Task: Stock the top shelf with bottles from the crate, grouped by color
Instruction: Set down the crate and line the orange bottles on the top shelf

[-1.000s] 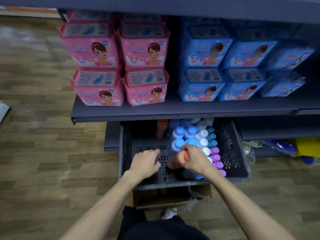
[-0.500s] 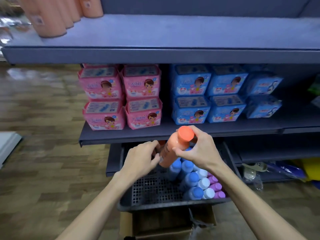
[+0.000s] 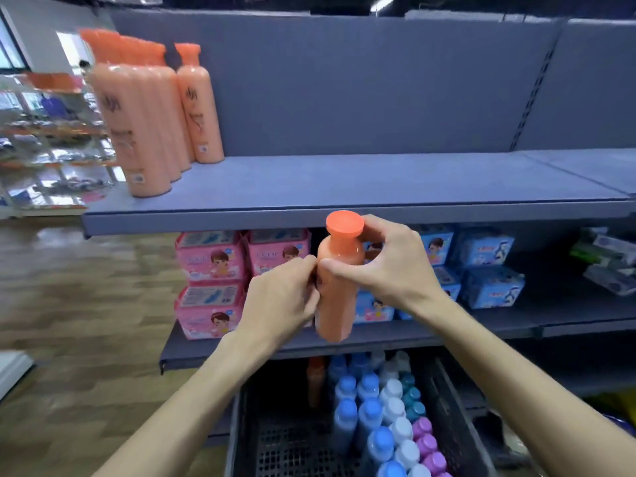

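I hold an orange bottle (image 3: 336,297) upright just below the front edge of the grey top shelf (image 3: 344,187). My right hand (image 3: 385,263) grips its neck and shoulder from the right. My left hand (image 3: 285,294) pinches its body from the left. Several orange bottles (image 3: 148,118) stand in a row at the top shelf's left end. Below, the dark crate (image 3: 451,407) holds one orange bottle (image 3: 315,380) and rows of blue, white, teal and purple-capped bottles (image 3: 375,418).
The middle shelf (image 3: 241,349) carries pink packs (image 3: 210,284) on the left and blue packs (image 3: 488,266) on the right. Wooden floor lies to the left, with other store racks (image 3: 51,139) beyond. The top shelf's surface right of the orange row is bare.
Both hands lifted the orange bottle out of the crate up to just below the top shelf. The left hand came onto the bottle. The view tilted upward, revealing the top shelf.
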